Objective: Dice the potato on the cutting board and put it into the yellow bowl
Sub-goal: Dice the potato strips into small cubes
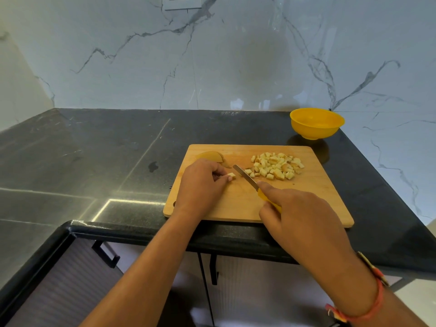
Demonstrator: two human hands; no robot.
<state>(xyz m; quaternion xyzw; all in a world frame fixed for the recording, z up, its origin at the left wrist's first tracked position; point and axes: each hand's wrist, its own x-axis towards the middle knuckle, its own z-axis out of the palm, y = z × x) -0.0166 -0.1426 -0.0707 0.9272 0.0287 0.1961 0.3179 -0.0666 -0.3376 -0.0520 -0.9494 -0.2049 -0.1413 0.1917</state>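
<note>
Countertop (94,161), black: bears everything.
Cutting board (306,199), wooden: at the front edge.
Right hand (299,215): grips the knife (245,177).
Left hand (200,185): pinches a potato piece (231,176) on the board.
Yellow bowl (317,123): behind the board, apart.
Diced potato (276,166): heaped on the board's right.
Potato slices (212,156): far left.

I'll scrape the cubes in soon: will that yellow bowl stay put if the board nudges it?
The yellow bowl looks like thin plastic and empty, so probably light. Its foot is narrower than its rim, so a push up high might tip it. The glossy countertop may let it slide.
</note>
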